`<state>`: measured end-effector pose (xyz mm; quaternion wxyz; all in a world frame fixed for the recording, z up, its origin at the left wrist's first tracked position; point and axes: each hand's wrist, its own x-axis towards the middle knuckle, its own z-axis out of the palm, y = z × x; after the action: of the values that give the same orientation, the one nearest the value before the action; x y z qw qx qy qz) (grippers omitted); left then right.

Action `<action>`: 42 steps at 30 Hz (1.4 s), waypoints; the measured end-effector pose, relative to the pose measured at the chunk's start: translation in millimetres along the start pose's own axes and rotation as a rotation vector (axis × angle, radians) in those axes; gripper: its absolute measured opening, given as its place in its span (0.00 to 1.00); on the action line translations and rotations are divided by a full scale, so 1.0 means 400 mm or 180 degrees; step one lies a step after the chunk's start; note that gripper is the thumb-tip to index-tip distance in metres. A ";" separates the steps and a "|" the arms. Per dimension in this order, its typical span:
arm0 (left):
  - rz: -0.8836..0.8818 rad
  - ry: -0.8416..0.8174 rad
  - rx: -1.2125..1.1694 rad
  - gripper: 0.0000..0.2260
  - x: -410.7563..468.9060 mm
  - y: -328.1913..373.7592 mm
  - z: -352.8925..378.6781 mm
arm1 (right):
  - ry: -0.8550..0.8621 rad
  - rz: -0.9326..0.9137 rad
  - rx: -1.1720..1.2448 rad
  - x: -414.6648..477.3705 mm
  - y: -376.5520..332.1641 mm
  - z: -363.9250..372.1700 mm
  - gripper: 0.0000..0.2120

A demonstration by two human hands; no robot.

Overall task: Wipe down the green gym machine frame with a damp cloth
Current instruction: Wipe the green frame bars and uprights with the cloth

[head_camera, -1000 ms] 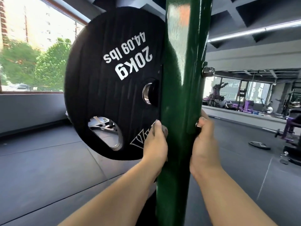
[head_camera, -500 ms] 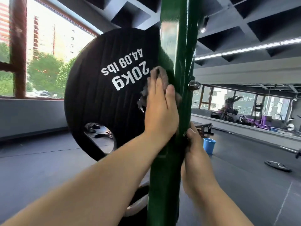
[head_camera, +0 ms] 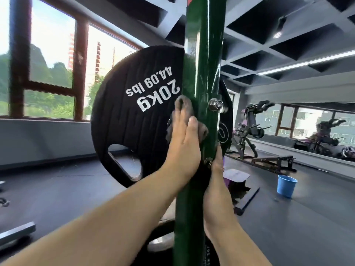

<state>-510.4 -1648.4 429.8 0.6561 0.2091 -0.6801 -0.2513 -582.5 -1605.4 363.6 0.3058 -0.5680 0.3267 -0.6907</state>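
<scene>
The green frame post (head_camera: 203,64) runs upright through the middle of the view. My left hand (head_camera: 183,144) presses a grey cloth (head_camera: 183,107) flat against the post's left face with straight fingers, just beside the black 20 kg plate (head_camera: 134,116). The cloth bunches above and to the right of my fingertips. My right hand (head_camera: 216,181) holds the post's right side lower down. Its thumb lies up along the edge and its fingers are hidden behind the post.
A steel bolt and nut (head_camera: 216,104) stick out of the post's right side above my right hand. A blue bucket (head_camera: 286,186) stands on the dark floor at the right. A low bench frame (head_camera: 269,164) and purple machines line the mirrored wall beyond.
My left hand has carried the cloth up the post, from near the plate's lower edge to beside its hub. My right hand has kept its hold lower down. The view has tilted upward.
</scene>
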 end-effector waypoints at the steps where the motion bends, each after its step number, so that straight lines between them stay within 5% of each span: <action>1: -0.0045 0.0115 -0.0084 0.23 0.022 0.016 0.013 | -0.0029 -0.0030 -0.0011 -0.002 -0.004 -0.003 0.19; 8: -0.0571 -0.0224 0.0255 0.27 -0.170 0.026 -0.025 | 0.0081 -0.0103 -0.0292 -0.018 -0.022 -0.008 0.22; 11: -0.0249 0.0287 0.0289 0.19 -0.154 0.096 -0.059 | 0.0492 -0.0578 -0.0672 -0.069 -0.074 0.000 0.18; 13: -0.0238 0.0312 0.0076 0.11 -0.124 0.160 -0.044 | 0.0566 -0.0932 -0.0279 -0.091 -0.121 0.006 0.18; 16: -0.0537 -0.0326 -0.0131 0.10 -0.101 0.230 -0.012 | 0.0283 -0.0499 0.1241 -0.060 -0.177 -0.010 0.17; 20: -0.0307 0.0463 0.0279 0.12 -0.034 0.236 -0.017 | 0.0986 -0.0392 0.0319 0.041 -0.214 -0.095 0.20; 22: -0.0488 0.0786 0.0290 0.06 0.006 0.213 -0.007 | 0.0709 -0.0105 0.0032 0.080 -0.207 -0.107 0.13; 25: -0.0966 0.0518 0.0248 0.22 0.051 0.193 0.029 | -0.0074 0.0686 -0.0158 0.085 -0.149 -0.085 0.16; 28: -0.0899 0.0332 0.0219 0.34 0.092 0.188 0.049 | 0.0134 0.1110 0.0186 0.087 -0.078 -0.088 0.18; 30: -0.0825 0.0218 0.0194 0.34 0.112 0.168 0.037 | 0.0262 0.1344 0.0906 0.109 -0.083 -0.091 0.17; 33: -0.0713 0.0014 0.0152 0.32 0.136 0.136 0.022 | 0.0195 0.0864 0.1630 0.177 -0.125 -0.088 0.17; 37: -0.0608 -0.0064 0.0100 0.35 0.138 0.111 0.011 | 0.0052 0.0951 0.0932 0.207 -0.150 -0.057 0.24; 40: -0.0998 -0.0302 -0.0112 0.34 0.139 0.118 -0.018 | 0.0354 0.1695 0.0643 0.180 -0.140 -0.041 0.19; 42: -0.1301 -0.0390 -0.0629 0.26 0.158 0.127 -0.051 | 0.0540 0.1898 0.0678 0.194 -0.170 -0.036 0.12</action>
<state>-491.0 -1648.6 511.0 0.5664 0.2616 -0.6343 -0.4565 -613.0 -1624.7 461.2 0.5240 -0.3527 0.4288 -0.6459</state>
